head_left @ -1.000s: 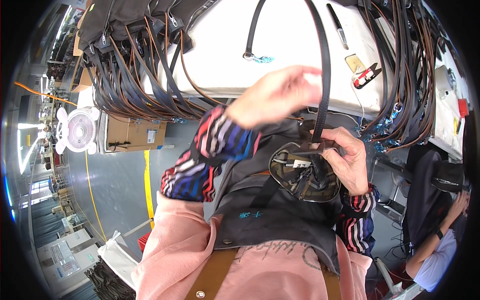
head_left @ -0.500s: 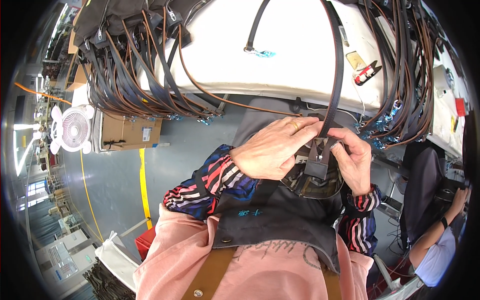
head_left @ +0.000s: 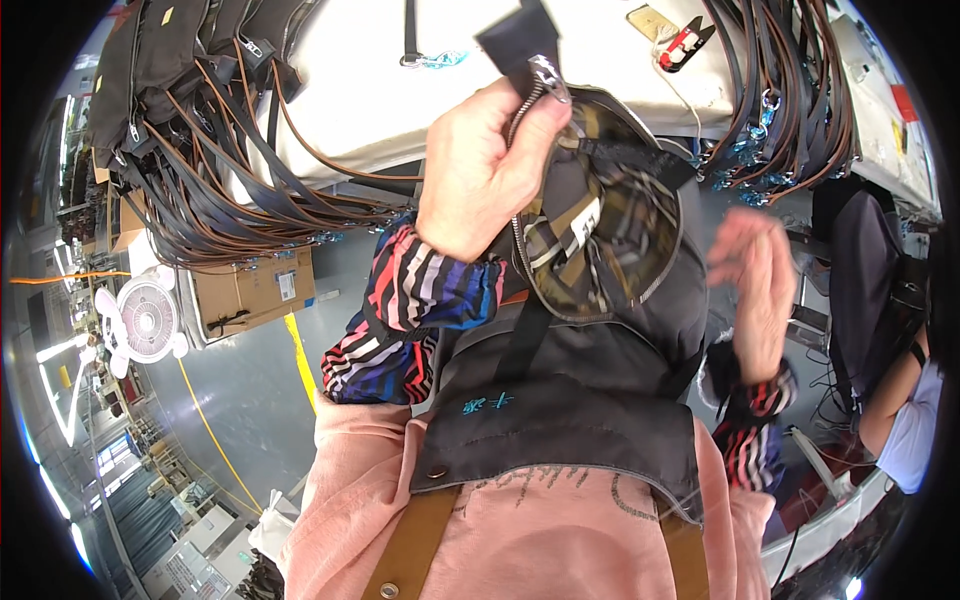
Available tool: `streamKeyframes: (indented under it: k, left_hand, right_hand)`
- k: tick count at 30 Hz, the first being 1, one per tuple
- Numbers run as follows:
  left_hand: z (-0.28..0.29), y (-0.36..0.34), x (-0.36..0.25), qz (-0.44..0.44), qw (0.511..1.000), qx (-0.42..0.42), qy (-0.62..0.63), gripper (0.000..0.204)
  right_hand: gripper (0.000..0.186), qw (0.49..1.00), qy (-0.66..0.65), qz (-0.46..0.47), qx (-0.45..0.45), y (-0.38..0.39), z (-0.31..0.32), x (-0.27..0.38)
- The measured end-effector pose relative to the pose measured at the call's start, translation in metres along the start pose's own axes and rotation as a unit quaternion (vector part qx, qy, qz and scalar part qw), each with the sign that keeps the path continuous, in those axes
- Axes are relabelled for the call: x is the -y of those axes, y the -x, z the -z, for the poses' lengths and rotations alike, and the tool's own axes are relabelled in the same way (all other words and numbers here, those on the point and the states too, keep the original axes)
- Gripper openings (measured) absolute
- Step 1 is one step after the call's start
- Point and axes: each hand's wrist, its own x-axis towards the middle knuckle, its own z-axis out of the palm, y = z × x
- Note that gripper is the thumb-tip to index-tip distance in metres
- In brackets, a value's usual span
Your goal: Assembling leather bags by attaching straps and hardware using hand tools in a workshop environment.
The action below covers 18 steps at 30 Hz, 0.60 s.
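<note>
My left hand (head_left: 490, 170) is raised and pinches the edge of a dark grey bag (head_left: 610, 250) near its zipper, holding it up in front of me. The bag's mouth gapes and shows a plaid lining (head_left: 600, 225). A dark strap tab (head_left: 520, 40) sticks up above my fingers. My right hand (head_left: 760, 285) hovers blurred to the right of the bag, fingers loosely apart, holding nothing. A grey apron bib (head_left: 560, 430) with brown straps covers my pink top.
A white worktable (head_left: 380, 90) lies ahead, hung with several dark and brown straps (head_left: 250, 190) at left and right (head_left: 800, 110). Red-handled snips (head_left: 685, 45) rest on it. A cardboard box (head_left: 250, 290) and a white fan (head_left: 145, 320) stand at left. Another person (head_left: 900, 400) sits at right.
My left hand has lifted the bag up toward the table and opened its mouth. My right hand has let go of the strap and moved away to the right.
</note>
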Motion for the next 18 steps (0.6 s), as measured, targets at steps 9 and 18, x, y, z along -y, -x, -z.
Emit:
streamKeyframes:
  k: [9, 18]
  left_hand:
    - [0.009, 0.017, -0.014, 0.048, 0.987, -0.068, 0.134, 0.020]
    - [0.070, 0.019, -0.064, 0.006, 0.974, -0.210, 0.081, 0.021]
  right_hand:
    - [0.033, 0.970, -0.077, -0.150, 0.174, 0.017, -0.049, -0.031]
    - [0.029, 0.820, 0.387, 0.420, 0.023, -0.016, -0.051, 0.113]
